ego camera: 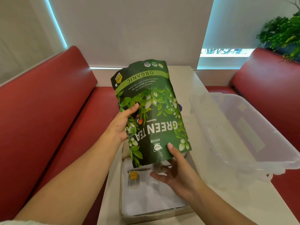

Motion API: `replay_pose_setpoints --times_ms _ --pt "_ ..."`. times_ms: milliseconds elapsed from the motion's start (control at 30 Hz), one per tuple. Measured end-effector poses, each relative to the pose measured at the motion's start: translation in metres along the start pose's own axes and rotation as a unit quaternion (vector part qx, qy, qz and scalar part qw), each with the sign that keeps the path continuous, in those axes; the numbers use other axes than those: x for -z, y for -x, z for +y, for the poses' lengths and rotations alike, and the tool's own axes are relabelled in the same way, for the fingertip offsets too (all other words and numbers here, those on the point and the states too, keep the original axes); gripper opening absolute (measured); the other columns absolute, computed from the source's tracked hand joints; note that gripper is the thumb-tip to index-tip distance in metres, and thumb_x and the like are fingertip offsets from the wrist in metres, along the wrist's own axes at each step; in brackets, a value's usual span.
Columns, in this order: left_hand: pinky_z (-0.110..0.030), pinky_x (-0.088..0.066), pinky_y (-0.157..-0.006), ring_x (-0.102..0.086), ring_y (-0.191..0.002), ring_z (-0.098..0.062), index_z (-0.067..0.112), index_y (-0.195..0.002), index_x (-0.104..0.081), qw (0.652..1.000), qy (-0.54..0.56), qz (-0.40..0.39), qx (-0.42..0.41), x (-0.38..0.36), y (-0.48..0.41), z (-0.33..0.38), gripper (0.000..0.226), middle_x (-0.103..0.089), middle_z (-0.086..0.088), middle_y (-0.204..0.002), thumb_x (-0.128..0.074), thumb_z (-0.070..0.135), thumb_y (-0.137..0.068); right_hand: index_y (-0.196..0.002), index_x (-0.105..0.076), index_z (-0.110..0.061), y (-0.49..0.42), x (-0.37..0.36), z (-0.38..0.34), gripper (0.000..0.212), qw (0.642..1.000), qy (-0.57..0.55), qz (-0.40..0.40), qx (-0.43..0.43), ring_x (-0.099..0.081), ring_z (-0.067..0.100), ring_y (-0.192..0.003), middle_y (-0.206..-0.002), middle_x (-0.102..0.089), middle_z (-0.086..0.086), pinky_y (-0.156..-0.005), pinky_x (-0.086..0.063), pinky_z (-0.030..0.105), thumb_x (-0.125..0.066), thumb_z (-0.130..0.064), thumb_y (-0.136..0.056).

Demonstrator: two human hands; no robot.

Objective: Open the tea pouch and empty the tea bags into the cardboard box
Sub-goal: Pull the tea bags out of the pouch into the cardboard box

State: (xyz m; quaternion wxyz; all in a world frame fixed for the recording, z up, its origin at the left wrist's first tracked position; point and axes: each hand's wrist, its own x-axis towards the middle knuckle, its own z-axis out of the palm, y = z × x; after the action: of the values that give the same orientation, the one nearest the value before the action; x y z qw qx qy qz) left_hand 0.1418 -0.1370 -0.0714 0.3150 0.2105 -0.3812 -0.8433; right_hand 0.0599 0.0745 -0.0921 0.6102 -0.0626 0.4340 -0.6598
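I hold a green tea pouch [151, 111] upside down over a shallow cardboard box [155, 213] lined with white paper. My left hand [121, 125] grips the pouch's left edge at mid-height. My right hand [175, 169] pinches the pouch's lower, mouth end with the thumb on the front, the other fingers spread beneath it. One tea bag with a yellow tag [134, 179] lies in the box's left part. Another blurred tea bag [159, 168] is just below the pouch mouth, by my right fingers.
A clear plastic bin [243, 135] stands on the white table [211, 200] to the right of the box. Red bench seats [48, 111] flank the table. A potted plant [282, 31] sits at the upper right.
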Motion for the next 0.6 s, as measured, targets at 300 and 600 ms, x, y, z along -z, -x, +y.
replay_pose_setpoints --times_ms 300,600 --pt "-0.042 -0.057 -0.076 -0.071 -0.087 -0.029 0.005 -0.126 -0.058 0.994 -0.061 0.074 0.045 0.007 0.001 -0.015 0.049 -0.071 -0.016 -0.105 -0.069 0.019 -0.081 -0.112 -0.063 -0.013 0.000 -0.009 0.010 0.034 0.995 -0.091 0.034 -0.026 -0.070 0.022 -0.081 -0.095 -0.074 0.014 -0.069 -0.060 0.030 -0.068 -0.027 -0.081" --pt "-0.035 -0.059 -0.056 -0.072 -0.065 -0.022 0.007 -0.120 -0.061 0.979 -0.086 0.144 0.116 0.032 -0.006 -0.033 0.038 -0.075 -0.010 -0.078 -0.066 0.025 -0.087 -0.109 -0.056 -0.004 -0.006 0.022 0.006 0.027 0.989 0.122 -0.035 -0.073 -0.063 0.018 -0.068 -0.078 -0.066 0.010 -0.058 -0.054 0.025 -0.065 0.001 -0.083"
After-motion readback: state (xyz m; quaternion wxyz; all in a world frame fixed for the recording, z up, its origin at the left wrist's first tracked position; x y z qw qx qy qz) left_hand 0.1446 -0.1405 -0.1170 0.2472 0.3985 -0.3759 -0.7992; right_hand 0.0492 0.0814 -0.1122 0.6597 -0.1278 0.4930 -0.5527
